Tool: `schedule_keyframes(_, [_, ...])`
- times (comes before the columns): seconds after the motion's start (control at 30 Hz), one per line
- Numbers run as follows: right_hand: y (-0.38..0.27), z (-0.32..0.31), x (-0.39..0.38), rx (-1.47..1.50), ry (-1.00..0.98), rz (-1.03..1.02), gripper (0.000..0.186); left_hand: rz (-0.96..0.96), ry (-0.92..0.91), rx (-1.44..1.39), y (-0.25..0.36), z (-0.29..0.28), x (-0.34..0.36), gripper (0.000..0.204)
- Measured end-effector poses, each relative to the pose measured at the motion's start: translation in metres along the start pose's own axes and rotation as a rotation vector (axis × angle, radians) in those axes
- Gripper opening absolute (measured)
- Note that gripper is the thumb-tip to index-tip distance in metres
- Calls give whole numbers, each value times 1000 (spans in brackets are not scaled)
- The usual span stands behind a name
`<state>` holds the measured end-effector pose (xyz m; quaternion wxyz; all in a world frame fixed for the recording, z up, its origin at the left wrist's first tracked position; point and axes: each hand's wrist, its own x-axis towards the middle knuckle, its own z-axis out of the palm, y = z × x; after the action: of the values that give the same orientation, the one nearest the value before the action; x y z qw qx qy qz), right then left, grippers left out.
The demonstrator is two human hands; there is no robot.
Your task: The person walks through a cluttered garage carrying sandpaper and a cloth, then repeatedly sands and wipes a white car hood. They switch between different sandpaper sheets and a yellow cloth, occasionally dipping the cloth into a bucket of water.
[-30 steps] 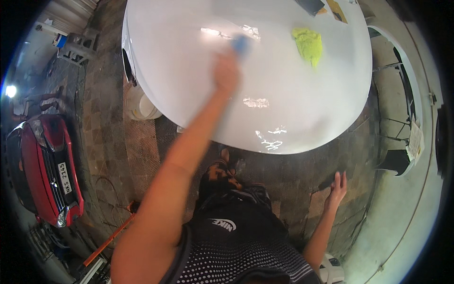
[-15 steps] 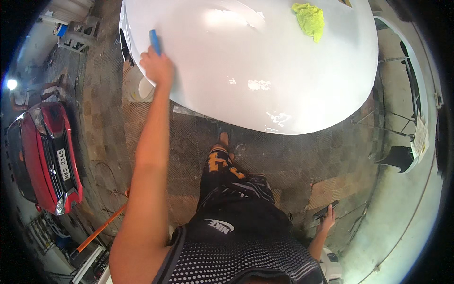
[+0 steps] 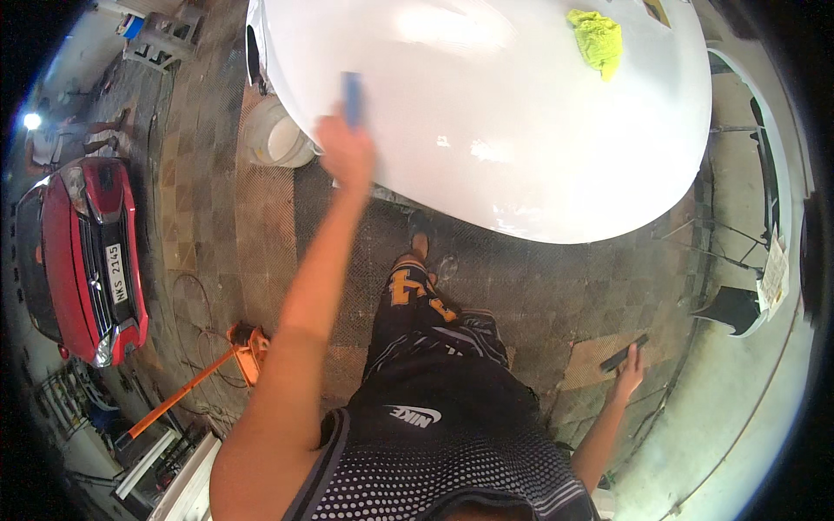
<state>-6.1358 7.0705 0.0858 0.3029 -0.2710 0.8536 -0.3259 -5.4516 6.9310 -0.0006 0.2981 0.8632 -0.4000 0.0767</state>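
Observation:
My left hand point(image 3: 347, 158) is closed around a slim blue block point(image 3: 351, 100), blurred by motion, which looks like a sanding block. It is over the near left part of a large, glossy white car panel point(image 3: 521, 187), and whether the block touches the surface I cannot tell. Out to my right side, well apart from the panel, my right hand point(image 3: 630, 380) grips a long, flat black block point(image 3: 623, 354). A crumpled yellow-green cloth point(image 3: 597, 42) lies on the far right of the panel.
Below the panel's left edge stands a translucent bucket point(image 3: 276, 143). An orange floor jack point(image 3: 249, 352) with a long handle is at my left, and a red car point(image 3: 91, 260) is parked beyond it. Along the right wall leans a white bumper-like part point(image 3: 777, 165).
My left hand has swept the blue block rightward and a little nearer to me over the panel. My right hand has moved slightly outward and forward with the black block.

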Motion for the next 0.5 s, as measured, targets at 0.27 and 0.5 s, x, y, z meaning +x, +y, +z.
schedule_keyframes(0.27, [-23, 43, -14, 73, -93, -99, 70, 461, -340, -188, 102, 38, -162, 46])
schedule_keyframes(0.5, [-44, 21, -9, -8, 81, -186, 66, -9, -347, -180, 78, -4, -112, 22])
